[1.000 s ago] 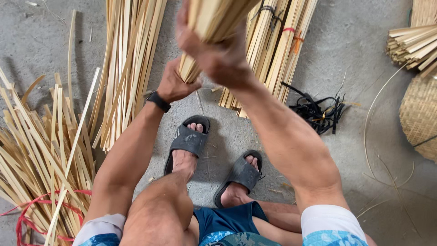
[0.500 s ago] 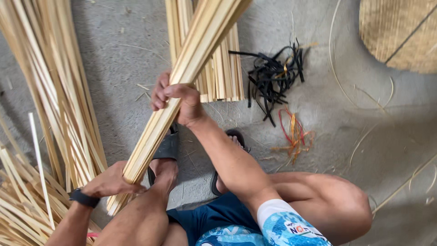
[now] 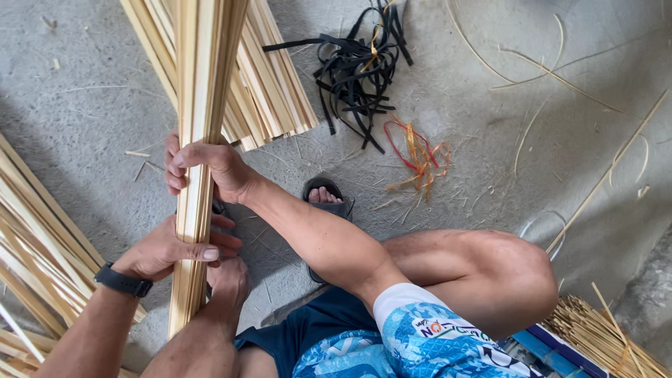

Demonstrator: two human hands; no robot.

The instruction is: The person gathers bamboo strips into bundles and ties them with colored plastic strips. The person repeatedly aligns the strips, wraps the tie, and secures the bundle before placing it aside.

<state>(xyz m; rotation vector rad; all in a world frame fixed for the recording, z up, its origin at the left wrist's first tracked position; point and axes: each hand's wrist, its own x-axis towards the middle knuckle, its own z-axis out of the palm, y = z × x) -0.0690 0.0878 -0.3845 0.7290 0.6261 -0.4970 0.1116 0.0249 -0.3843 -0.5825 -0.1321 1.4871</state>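
Both hands (image 3: 192, 210) around bamboo-strip bundle (image 3: 199, 140)

The held strip bundle (image 3: 199, 105) runs off the top edge, its length unseen. The left hand (image 3: 168, 250) hides part of it, and the pile (image 3: 35, 231) at left is cut off too.

Bundle of bamboo strips (image 3: 199, 105): pale yellow-tan, long, flat, thin slats gathered side by side into one tight sheaf. Pose near upright, leaning slightly, its top running out of the frame above and its lower end down beside the person's knee, close to the concrete floor. Strip ends at the bottom look roughly even. Held at two heights: right grip (image 3: 206, 168) wrapped around the middle, left grip (image 3: 175, 248) closed around it lower down.
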